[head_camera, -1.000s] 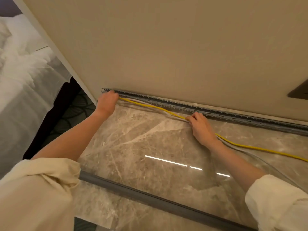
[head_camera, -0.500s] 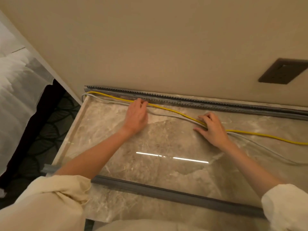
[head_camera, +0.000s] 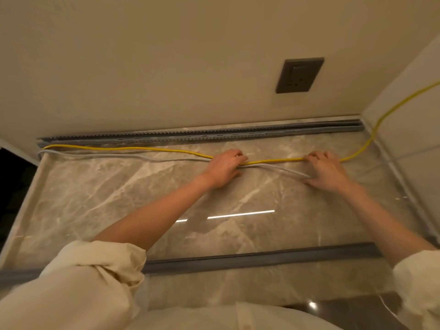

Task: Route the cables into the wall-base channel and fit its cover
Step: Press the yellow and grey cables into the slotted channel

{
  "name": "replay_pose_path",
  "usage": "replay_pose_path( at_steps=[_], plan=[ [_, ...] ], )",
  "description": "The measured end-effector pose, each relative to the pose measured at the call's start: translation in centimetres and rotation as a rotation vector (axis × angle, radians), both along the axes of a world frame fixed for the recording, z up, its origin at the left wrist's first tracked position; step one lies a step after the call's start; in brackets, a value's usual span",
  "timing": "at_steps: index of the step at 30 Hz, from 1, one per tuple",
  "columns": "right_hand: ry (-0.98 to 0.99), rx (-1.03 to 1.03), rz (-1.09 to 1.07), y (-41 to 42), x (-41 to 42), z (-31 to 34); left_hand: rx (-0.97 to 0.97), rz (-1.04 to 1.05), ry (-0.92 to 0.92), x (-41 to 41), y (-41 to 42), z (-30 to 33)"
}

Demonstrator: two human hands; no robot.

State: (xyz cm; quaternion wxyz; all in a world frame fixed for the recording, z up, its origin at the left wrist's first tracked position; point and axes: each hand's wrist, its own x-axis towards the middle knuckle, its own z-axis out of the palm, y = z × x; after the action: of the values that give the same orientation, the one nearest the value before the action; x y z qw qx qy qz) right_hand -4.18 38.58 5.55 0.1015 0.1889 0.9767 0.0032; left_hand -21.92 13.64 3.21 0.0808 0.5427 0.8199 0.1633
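Observation:
A grey slotted channel (head_camera: 214,135) runs along the foot of the beige wall. In front of it, on the marble floor, lie a yellow cable (head_camera: 123,148) and a grey cable (head_camera: 123,157), both outside the channel. My left hand (head_camera: 223,167) grips the two cables at mid-length with curled fingers. My right hand (head_camera: 326,169) holds them further right, fingers curled over the yellow one. The long grey cover strip (head_camera: 262,258) lies flat on the floor near me, parallel to the wall.
A dark wall socket (head_camera: 299,75) sits above the channel on the right. The yellow cable climbs along the side wall (head_camera: 409,129) at right. The marble slab's left edge (head_camera: 26,201) drops to dark flooring.
Both hands have slid rightward along the cables, from the channel's left end to its right half. My view has swung right, so the socket and the corner wall now show.

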Motion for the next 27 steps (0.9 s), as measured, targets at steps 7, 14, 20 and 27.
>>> replay_pose_path(
  at_steps=[7,14,20,27],
  plan=[
    [-0.080,-0.274,-0.025,5.4,0.6,0.7,-0.084,0.017,-0.036,2.1,5.2,0.5],
    [-0.152,-0.468,-0.005,8.9,-0.9,0.1,-0.139,0.113,-0.039,2.9,8.6,0.5],
    [-0.173,-0.275,0.077,10.0,-3.1,-0.2,-0.060,0.245,-0.015,2.4,10.1,1.4],
    [-0.075,-0.502,0.124,11.5,-5.1,1.1,0.090,0.293,0.058,0.0,13.7,5.4]
  ],
)
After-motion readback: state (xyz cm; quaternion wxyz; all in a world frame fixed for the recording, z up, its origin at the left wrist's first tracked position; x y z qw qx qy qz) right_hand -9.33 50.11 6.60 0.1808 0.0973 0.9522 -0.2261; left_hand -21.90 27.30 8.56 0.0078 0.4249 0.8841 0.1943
